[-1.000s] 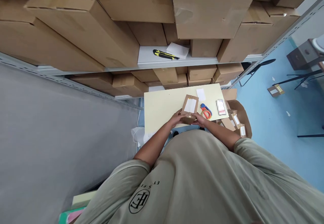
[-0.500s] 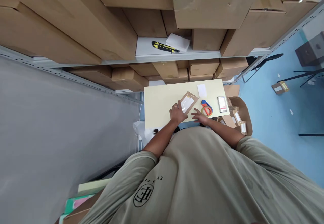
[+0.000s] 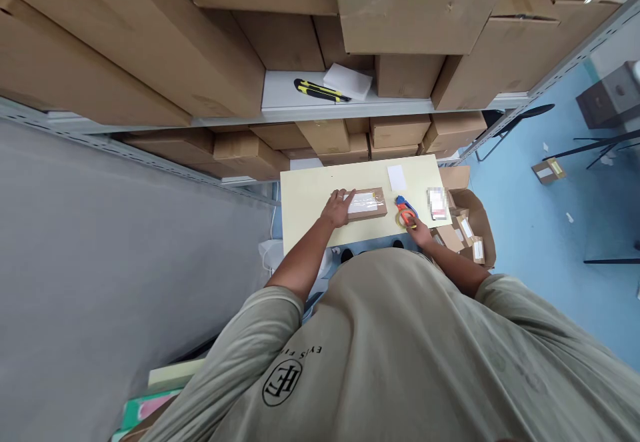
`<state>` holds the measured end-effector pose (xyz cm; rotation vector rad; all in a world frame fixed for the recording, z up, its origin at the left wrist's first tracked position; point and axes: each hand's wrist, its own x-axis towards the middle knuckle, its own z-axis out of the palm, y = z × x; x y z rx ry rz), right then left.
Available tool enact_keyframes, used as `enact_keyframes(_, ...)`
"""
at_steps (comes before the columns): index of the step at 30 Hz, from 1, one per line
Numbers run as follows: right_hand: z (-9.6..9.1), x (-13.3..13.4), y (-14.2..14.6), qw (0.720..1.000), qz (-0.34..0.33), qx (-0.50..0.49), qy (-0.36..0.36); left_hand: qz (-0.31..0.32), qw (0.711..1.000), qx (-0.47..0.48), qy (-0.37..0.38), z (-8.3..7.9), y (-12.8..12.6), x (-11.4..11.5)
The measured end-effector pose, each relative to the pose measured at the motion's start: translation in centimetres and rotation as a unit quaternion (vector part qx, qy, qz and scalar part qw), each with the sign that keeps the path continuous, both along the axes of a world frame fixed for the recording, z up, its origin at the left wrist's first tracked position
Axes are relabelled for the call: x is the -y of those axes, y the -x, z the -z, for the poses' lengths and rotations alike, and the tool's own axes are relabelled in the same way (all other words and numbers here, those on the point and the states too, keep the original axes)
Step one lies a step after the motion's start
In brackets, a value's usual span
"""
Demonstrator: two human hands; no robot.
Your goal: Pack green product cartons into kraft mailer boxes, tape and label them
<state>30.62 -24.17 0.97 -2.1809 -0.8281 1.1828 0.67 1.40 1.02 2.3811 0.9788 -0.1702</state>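
Note:
A small brown cardboard box [image 3: 370, 205] with a white label lies flat on the pale yellow table [image 3: 310, 209]. My left hand [image 3: 338, 207] rests against the box's left end, fingers on it. My right hand [image 3: 419, 230] reaches to the right and closes on the red and blue tape dispenser [image 3: 406, 213] near the table's front edge.
On the table lie a white slip [image 3: 397, 177] and a printed card [image 3: 437, 203]. An open carton [image 3: 470, 229] of small labelled boxes stands to the right. Shelves of big cardboard boxes rise behind, with a yellow utility knife [image 3: 317, 90] on one shelf. A blue floor spreads at right.
The box was held upright in both hands, then laid flat and turned sideways. My left hand stayed on it while my right hand moved right onto the tape dispenser.

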Motion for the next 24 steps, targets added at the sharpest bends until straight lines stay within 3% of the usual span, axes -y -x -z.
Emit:
enact_keyframes(4,-0.6,-2.1,-1.8,0.998,0.018,0.065,0.010,-0.022,1.000,0.005,0.004,-0.2,0.2,0.8)
enact_keyframes(11,-0.6,-10.3,-5.4,0.985,0.008,0.170,0.003,-0.116,0.987,0.100,-0.037,-2.8,1.9,4.4)
enact_keyframes(16,1.2,-15.2,-6.0,0.983,0.005,0.173,0.064,-0.209,0.965,0.147,-0.058,-3.9,7.0,9.5)
enact_keyframes(21,3.5,-18.7,-5.5,0.977,0.016,0.173,0.123,-0.313,0.940,0.121,-0.063,-3.2,13.5,14.7)
enact_keyframes(24,4.6,-20.7,-5.0,0.972,0.014,0.185,0.144,-0.369,0.920,0.115,-0.066,-2.9,16.4,16.6)
